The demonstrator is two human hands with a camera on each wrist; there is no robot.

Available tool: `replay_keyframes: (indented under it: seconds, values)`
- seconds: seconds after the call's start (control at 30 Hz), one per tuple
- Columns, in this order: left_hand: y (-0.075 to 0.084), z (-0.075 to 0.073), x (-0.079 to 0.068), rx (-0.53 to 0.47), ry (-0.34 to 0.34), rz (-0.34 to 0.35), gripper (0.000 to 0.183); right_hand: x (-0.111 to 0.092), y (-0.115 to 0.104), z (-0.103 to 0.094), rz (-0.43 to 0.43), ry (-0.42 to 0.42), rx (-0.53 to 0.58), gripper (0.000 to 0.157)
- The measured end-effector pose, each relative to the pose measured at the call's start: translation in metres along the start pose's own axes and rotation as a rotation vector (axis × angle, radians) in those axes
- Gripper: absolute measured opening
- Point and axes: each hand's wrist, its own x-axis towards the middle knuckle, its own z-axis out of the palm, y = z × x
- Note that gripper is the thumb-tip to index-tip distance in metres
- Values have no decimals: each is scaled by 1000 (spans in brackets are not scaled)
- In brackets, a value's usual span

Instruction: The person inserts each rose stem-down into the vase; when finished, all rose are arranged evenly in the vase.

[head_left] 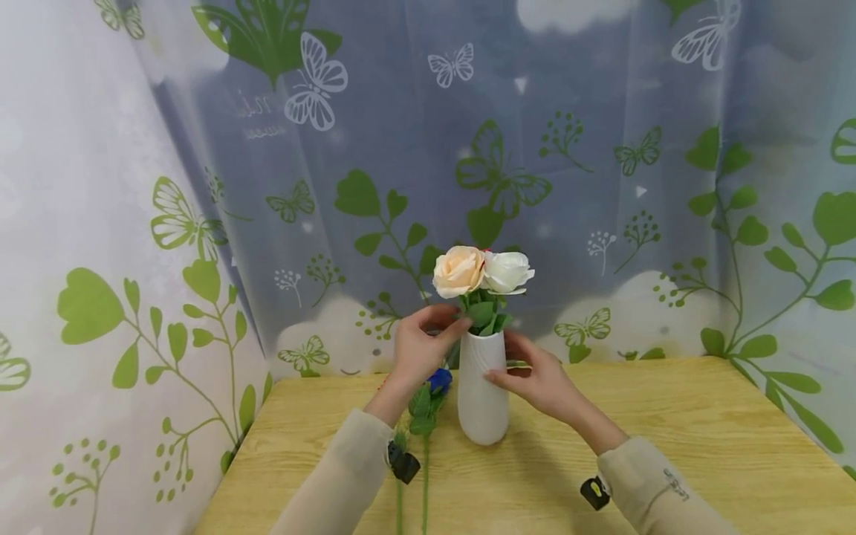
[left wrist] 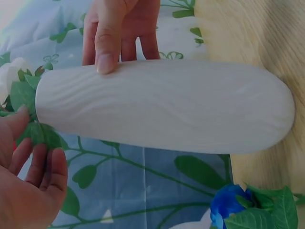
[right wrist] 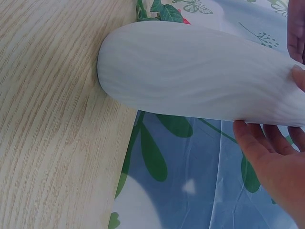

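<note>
A tall white vase (head_left: 483,394) with a wavy surface stands upright on the table. A peach rose (head_left: 458,272) and a white rose (head_left: 508,273) rise from its mouth, and a bit of red petal shows behind them. At the rim, my left hand (head_left: 428,342) has its thumb and fingers around the green rose leaves (left wrist: 43,134) under the blooms. My right hand (head_left: 540,377) grips the vase's upper right side, thumb (left wrist: 106,61) on the near face and fingers behind. The stems inside the vase are hidden.
Left of the vase, a blue rose (head_left: 440,380) lies on the wooden table (head_left: 535,483), beside another green stem (head_left: 399,498) partly covered by the left arm. A leaf-and-butterfly printed curtain (head_left: 401,148) hangs behind the table and along its sides.
</note>
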Motion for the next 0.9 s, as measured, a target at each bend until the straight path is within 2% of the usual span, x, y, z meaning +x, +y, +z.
replay_keyframes:
  seconds: [0.2,0.47,0.6,0.7,0.9]
  values:
    - [-8,-14,-7,-22,10,11,31,-1,-2,-1,7,1,2,79]
    - [-26,-39,-17,-81,2,-71,24,0,-2,-2,9,9,-1,79]
    - [-42,-52,-28,-114,-22,-140,25,0,-1,-1,4,6,-3,79]
    - [-57,-61,-39,-125,-43,-219,27,0,-1,0,5,5,-7,79]
    - [-83,-71,-59,-208,-63,-341,34,0,0,1,8,3,-11,79]
